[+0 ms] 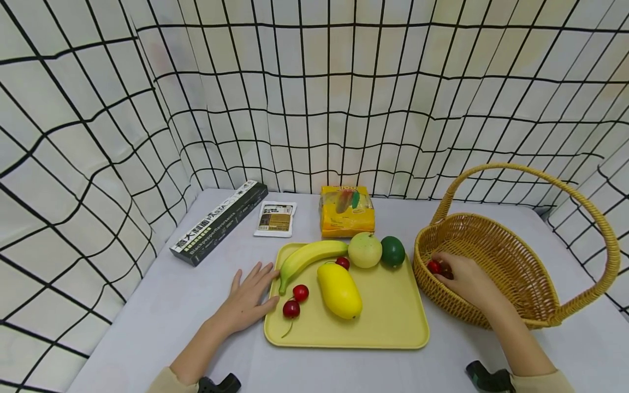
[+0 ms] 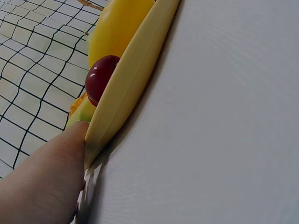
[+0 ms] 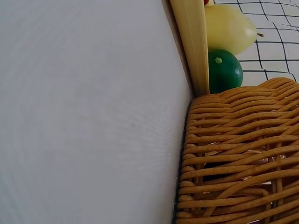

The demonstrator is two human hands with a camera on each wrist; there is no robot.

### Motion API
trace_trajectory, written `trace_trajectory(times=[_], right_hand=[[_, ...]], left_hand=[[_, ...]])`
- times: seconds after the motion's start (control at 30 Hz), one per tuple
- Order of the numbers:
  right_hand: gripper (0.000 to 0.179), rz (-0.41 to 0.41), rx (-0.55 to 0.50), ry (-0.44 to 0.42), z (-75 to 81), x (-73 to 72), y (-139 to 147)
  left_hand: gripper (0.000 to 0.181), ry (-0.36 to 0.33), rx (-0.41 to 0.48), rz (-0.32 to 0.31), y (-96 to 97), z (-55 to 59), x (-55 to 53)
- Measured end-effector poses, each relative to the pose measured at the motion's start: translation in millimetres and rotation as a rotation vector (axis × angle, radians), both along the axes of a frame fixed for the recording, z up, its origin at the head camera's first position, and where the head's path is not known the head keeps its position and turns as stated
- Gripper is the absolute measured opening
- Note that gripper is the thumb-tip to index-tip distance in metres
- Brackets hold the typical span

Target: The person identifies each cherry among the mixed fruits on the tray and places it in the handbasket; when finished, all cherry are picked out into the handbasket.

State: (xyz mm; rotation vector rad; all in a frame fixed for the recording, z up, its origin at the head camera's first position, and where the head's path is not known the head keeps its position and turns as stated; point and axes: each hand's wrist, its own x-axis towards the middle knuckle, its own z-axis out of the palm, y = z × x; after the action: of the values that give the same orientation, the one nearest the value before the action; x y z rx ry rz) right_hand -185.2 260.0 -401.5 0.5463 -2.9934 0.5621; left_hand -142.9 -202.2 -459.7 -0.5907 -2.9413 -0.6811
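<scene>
One hand (image 1: 464, 277) inside basket rim (image 1: 469, 216)

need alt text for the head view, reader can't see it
A right hand holds red cherries inside a wicker basket, while the left hand touches the left edge of a yellow tray holding fruit. Farther back lie a black pasta box, a white packet and a yellow package.

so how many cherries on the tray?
3: a red cherry and a darker cherry near the tray's left edge; a partly hidden third cherry between banana and yellow oval fruit. That fruit may hide more.
</scene>
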Motion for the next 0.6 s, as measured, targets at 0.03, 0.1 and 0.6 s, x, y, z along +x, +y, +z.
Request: trace_trajectory(times=[0.03, 0.1, 0.6], right_hand=[[0.036, -0.002, -0.001, -0.009, -0.3, -0.1, 0.1], [0.036, -0.003, -0.006, -0.028, -1.1, -0.4, 0.4], [0.033, -0.026, 0.025, -0.114, -1.2, 0.6, 0.6]], left_hand=[[0.06, -0.003, -0.001, 0.0, 0.0, 0.0, 0.2], [0.059, -0.003, 0.001, -0.001, 0.0, 0.0, 0.4], [0.059, 0.0, -0.001, 0.001, 0.4, 1.7, 0.1]])
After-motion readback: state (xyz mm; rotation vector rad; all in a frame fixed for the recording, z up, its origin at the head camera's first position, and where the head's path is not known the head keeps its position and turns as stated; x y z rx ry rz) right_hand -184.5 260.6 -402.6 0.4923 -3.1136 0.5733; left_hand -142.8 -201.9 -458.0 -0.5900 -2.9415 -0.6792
